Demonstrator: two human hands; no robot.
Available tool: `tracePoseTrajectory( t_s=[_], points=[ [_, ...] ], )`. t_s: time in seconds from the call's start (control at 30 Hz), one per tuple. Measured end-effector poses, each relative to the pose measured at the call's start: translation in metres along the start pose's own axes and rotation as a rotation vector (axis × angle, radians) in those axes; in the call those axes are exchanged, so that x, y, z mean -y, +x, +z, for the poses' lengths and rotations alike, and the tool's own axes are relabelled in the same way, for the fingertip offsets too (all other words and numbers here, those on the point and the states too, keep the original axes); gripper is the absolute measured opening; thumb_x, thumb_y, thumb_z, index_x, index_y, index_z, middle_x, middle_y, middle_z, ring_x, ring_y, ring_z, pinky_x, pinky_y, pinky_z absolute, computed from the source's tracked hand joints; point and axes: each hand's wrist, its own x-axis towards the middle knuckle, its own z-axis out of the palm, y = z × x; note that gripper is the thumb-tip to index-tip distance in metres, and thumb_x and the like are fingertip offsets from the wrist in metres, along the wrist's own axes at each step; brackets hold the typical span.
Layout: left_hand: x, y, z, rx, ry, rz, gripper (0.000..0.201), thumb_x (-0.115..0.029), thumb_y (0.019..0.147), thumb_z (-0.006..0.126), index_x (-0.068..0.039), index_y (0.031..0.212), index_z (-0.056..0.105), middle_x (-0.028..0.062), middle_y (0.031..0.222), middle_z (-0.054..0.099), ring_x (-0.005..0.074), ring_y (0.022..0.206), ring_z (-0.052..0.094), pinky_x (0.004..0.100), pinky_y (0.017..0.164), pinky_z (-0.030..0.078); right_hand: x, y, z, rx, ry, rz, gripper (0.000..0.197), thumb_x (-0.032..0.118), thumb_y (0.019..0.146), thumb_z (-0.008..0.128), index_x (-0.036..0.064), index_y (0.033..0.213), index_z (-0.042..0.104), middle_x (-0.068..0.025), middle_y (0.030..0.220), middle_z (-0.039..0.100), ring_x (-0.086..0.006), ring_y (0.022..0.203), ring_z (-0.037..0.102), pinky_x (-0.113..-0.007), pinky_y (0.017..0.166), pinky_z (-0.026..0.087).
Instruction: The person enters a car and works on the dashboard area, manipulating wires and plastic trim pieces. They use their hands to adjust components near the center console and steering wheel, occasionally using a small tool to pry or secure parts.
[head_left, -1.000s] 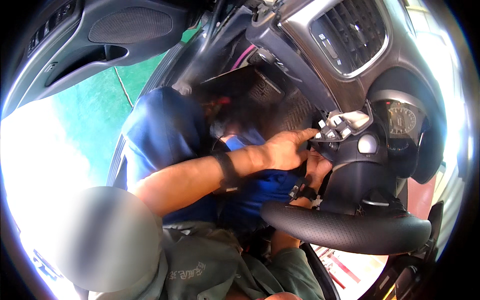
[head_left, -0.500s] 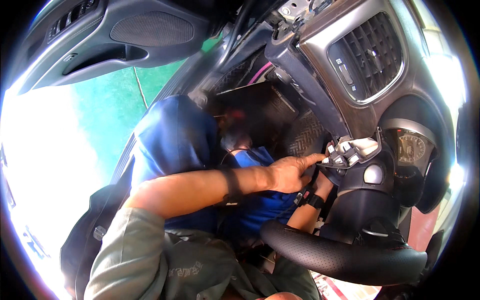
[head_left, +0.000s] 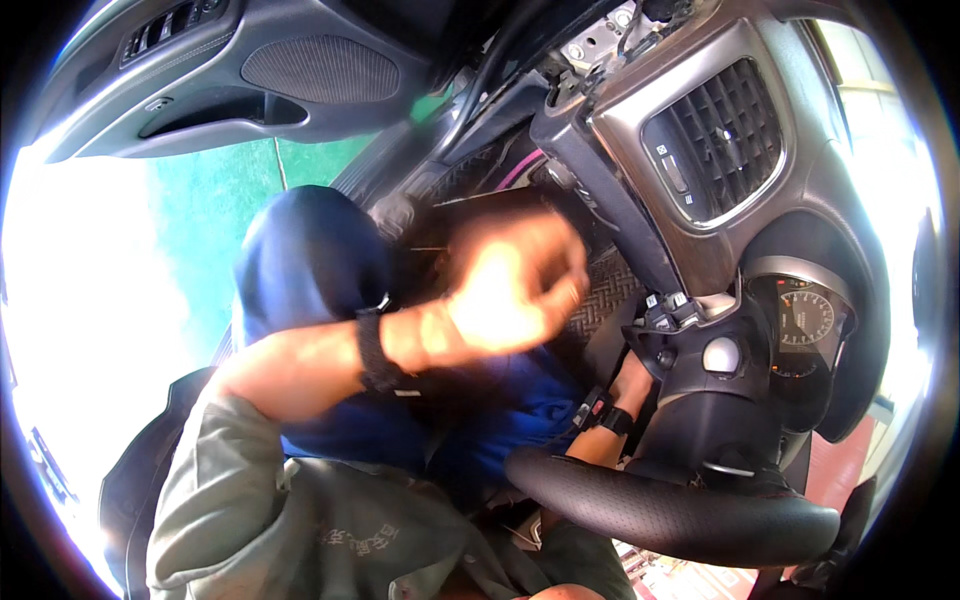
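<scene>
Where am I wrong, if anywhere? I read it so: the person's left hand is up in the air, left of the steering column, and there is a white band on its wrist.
One detail is wrong: the band on the wrist is black, not white. The head view shows it as a dark strap around the forearm just behind the left hand. The rest holds: that hand, blurred, is up in the air, left of the steering column.

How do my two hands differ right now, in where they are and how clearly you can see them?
The left hand is raised in the open, blurred and brightly lit, closed in a loose fist, apart from the steering column. The right hand is tucked in shadow behind the steering wheel, against the column, mostly hidden. Both wrists wear dark bands.
</scene>
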Motion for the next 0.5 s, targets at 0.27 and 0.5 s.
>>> tracePoseTrajectory(
  t_s=[0.27,0.5],
  points=[
    [-0.027,0.072,-0.056,-0.032,0.056,-0.013,0.057,-0.037,0.092,0.069,-0.005,0.134,0.050,0.0071,0.116,0.059,0.0147,0.109,0.055,0.0306,0.092,0.047,-0.009,0.000,-0.005,-0.026,0.013,0.005,0.036,0.016,0.086,0.061,-0.0014,0.117,0.061,-0.0166,0.118,0.064,-0.0284,0.104,0.060,-0.035,0.087,0.049],
    [-0.024,0.080,-0.045,-0.214,0.433,0.121,0.068,-0.049,0.078,0.079,-0.001,0.120,0.055,0.0148,0.113,0.061,0.0260,0.111,0.058,0.0380,0.094,0.048,-0.008,0.002,-0.005,-0.024,0.006,0.009,0.036,0.017,0.087,0.061,-0.0018,0.118,0.061,-0.0166,0.118,0.064,-0.0281,0.104,0.060,-0.035,0.086,0.049]
  ],
)
